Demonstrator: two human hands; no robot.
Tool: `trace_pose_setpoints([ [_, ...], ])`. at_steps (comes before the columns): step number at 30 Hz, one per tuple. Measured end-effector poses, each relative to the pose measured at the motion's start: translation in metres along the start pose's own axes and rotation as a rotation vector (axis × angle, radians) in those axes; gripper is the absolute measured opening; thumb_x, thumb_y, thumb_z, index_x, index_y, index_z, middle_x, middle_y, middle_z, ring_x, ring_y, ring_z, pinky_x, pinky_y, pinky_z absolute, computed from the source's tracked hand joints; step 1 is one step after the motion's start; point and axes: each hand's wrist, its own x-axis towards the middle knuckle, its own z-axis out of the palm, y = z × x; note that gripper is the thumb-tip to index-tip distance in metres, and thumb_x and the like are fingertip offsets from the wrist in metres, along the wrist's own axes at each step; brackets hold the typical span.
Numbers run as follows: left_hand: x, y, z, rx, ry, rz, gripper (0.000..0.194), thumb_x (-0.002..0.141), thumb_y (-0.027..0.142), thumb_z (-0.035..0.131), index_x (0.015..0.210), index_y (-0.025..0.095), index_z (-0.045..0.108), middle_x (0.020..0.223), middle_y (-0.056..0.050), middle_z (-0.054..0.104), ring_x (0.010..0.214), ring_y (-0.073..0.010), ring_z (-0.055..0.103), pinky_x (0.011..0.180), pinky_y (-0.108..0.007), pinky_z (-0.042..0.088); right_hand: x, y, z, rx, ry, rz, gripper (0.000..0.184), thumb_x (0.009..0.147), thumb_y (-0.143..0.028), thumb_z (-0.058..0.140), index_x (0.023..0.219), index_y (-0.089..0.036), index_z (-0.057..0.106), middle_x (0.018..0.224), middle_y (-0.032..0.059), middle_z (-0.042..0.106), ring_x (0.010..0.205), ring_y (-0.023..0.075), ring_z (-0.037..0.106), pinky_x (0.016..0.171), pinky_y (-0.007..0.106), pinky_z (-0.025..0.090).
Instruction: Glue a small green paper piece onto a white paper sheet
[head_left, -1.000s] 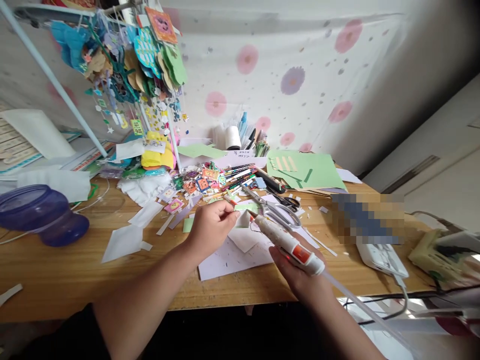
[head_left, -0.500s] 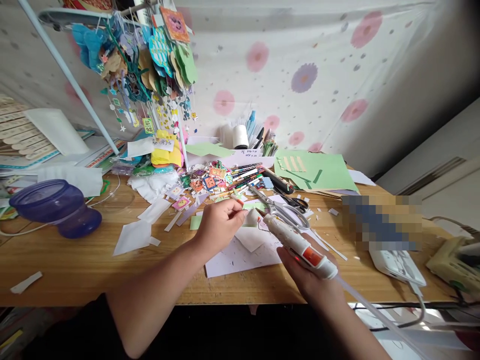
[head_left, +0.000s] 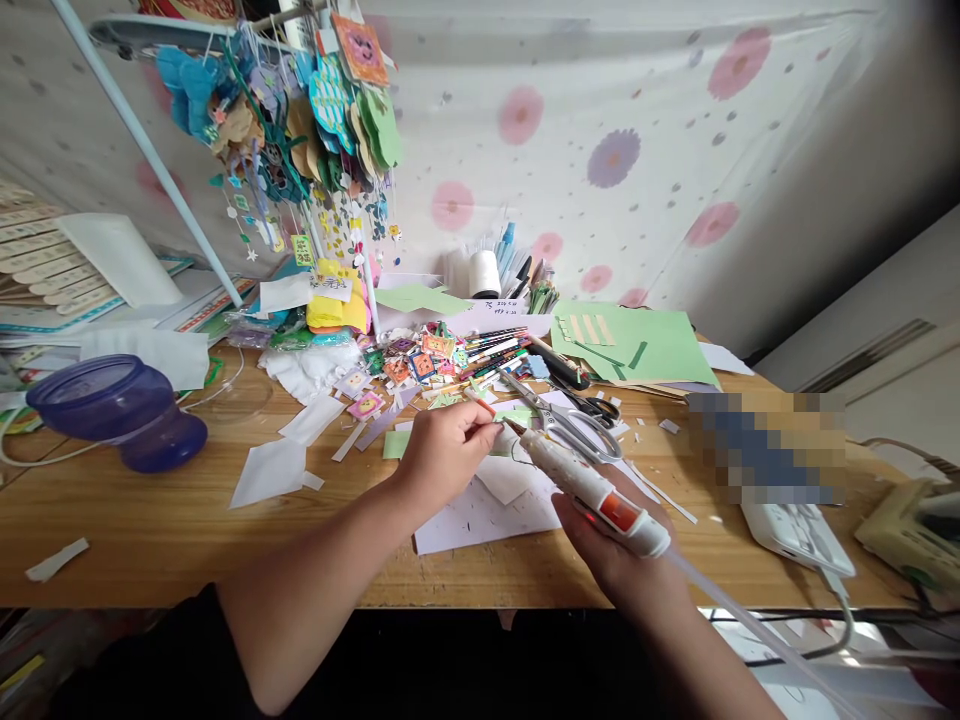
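In my right hand is a white hot glue gun with an orange window, its nozzle pointing up and left. A clear glue stick trails from its back end. My left hand is closed in a pinch just left of the nozzle. A thin orange-edged piece shows at its fingertips; its kind is too small to tell. Below both hands, a white paper piece lies on a pale lilac sheet. Silver scissors lie right behind the glue gun.
Behind the hands lie small coloured paper cards and pens. Green card sheets rest at the back right. At left stands a purple vase-like container; paper ornaments hang above. A white power strip is at right.
My left hand has turned slightly, so more of the orange-edged piece shows. The glue gun's nozzle stays close to its fingertips. The whole view has shifted a little.
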Motion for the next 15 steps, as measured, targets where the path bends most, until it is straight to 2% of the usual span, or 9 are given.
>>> trace_pose_setpoints([
  [6, 0.0004, -0.0017, 0.0005, -0.029, -0.002, -0.031, 0.016, 0.078, 0.028, 0.057, 0.066, 0.017, 0.058, 0.056, 0.003, 0.052, 0.055, -0.01, 0.044, 0.054, -0.023, 0.033, 0.0004, 0.0043, -0.0009, -0.002, 0.01, -0.032, 0.022, 0.082, -0.03, 0.06, 0.065, -0.023, 0.046, 0.058, -0.0029, 0.049, 0.051, 0.0137, 0.05, 0.048, 0.027, 0.04],
  [15, 0.0018, -0.0004, 0.0002, -0.055, 0.019, -0.061, 0.018, 0.078, 0.028, 0.058, 0.063, 0.018, 0.054, 0.051, 0.006, 0.043, 0.051, -0.0082, 0.036, 0.051, -0.022, 0.029, -0.0011, -0.003, 0.0005, 0.095, 0.053, 0.067, 0.016, 0.082, -0.029, 0.061, 0.068, -0.022, 0.058, 0.059, -0.0019, 0.053, 0.057, 0.0154, 0.053, 0.056, 0.028, 0.042],
])
